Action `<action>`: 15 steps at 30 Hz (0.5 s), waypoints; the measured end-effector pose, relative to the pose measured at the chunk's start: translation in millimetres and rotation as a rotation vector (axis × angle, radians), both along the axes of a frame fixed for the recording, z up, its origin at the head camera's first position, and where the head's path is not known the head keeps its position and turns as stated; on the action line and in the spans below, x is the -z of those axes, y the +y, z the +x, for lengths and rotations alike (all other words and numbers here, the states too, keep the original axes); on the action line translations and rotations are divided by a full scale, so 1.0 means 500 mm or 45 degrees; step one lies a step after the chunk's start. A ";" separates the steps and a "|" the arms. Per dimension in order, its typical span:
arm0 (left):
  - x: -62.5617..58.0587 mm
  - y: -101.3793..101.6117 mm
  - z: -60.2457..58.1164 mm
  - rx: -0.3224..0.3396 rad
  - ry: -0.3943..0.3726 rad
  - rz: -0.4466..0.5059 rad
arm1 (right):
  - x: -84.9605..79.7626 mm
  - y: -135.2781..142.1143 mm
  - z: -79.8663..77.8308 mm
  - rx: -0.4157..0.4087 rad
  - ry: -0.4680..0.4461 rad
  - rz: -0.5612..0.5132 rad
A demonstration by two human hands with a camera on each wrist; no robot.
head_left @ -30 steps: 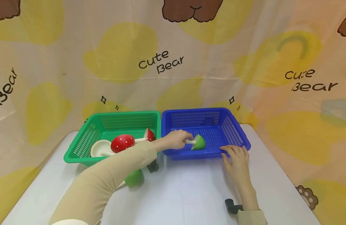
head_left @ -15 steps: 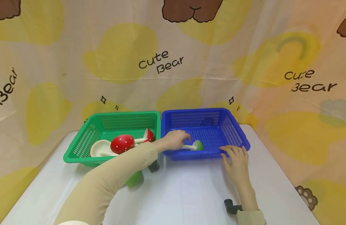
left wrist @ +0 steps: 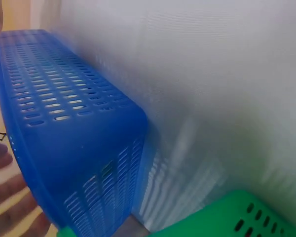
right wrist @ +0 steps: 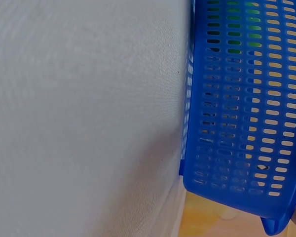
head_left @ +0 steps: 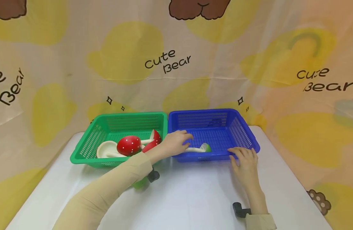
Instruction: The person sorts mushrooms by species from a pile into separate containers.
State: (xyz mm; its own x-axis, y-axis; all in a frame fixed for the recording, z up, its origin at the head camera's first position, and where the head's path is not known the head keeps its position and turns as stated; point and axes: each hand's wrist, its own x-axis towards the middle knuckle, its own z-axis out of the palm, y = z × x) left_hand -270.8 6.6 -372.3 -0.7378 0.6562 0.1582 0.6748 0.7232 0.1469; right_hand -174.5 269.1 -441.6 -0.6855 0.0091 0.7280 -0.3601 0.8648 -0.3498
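My left hand (head_left: 175, 142) hovers over the left end of the blue basket (head_left: 214, 156), its fingers loosely spread and holding nothing. Below its fingertips a toy mushroom with a green cap (head_left: 207, 147) and white stem lies along the basket's front inside wall. In the left wrist view, loose fingers (left wrist: 10, 205) show beside the blue rim. My right hand (head_left: 245, 166) holds the basket's front rim near the right corner, fingers over the edge and thumb on the outer side. Another green-capped mushroom (head_left: 140, 183) lies on the table, mostly behind the left sleeve.
A green basket (head_left: 87, 161) stands directly left of the blue one. It holds several red-capped mushrooms (head_left: 129, 145) with white dots, one showing its pale underside (head_left: 106, 148). The white table (head_left: 191, 198) ends at a printed cloth backdrop (head_left: 130, 57).
My left hand has let go of the green-capped mushroom, which has dropped into the blue basket, and has drawn back left. The right hand stays at the rim; the head view shifts slightly.
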 end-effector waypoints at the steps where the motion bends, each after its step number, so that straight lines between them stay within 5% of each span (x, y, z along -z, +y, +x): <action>1: -0.002 -0.004 0.006 -0.023 0.027 0.011 | 0.000 0.001 0.000 0.003 -0.003 -0.001; 7: -0.004 -0.041 0.038 -0.156 0.157 0.130 | -0.002 0.003 0.000 0.006 0.000 0.005; 15: 0.007 -0.091 0.082 -0.211 0.286 0.213 | -0.001 0.000 0.001 -0.003 0.004 -0.005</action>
State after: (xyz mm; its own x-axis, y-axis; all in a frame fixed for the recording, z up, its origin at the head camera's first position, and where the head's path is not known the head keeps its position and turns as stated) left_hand -229.9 -38.8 -376.0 -0.7670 0.4811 0.4246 0.5787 0.8045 0.1337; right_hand -174.1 269.2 -441.3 -0.6831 0.0104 0.7302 -0.3629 0.8628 -0.3519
